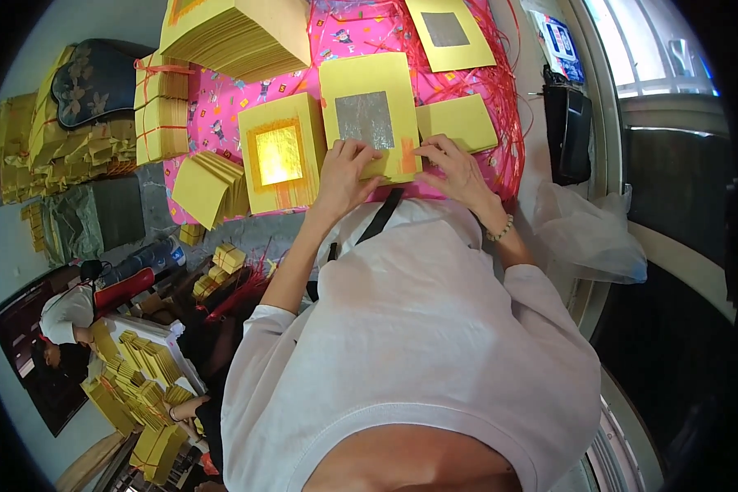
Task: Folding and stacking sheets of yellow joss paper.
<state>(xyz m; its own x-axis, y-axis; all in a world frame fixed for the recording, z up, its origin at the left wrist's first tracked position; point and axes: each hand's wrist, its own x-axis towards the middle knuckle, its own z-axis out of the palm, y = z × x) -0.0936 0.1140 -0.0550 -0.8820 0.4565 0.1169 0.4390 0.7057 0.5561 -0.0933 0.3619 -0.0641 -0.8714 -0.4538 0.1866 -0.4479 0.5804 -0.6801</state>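
A stack of yellow paper sheets (367, 74), its top sheet bearing a silver foil square, lies in front of me on the pink table cover. My left hand (346, 174) is on the stack's near left corner, fingers curled over the paper and thumb at the near edge. At the near right side, my right hand (457, 170) has bent fingers and thumb against the sheets, beside an orange smear. Left of it stands a thick yellow stack with a gold foil square (279, 156). A plain yellow pile (461, 123) sits just beyond my right hand.
A tall yellow paper block (246, 41) and tied bundles (162, 107) stand at the far left. Red plastic strings (500, 107) trail along the right side, near a black bag (567, 131) and a clear plastic bag (590, 234). Other people work among yellow bundles at lower left.
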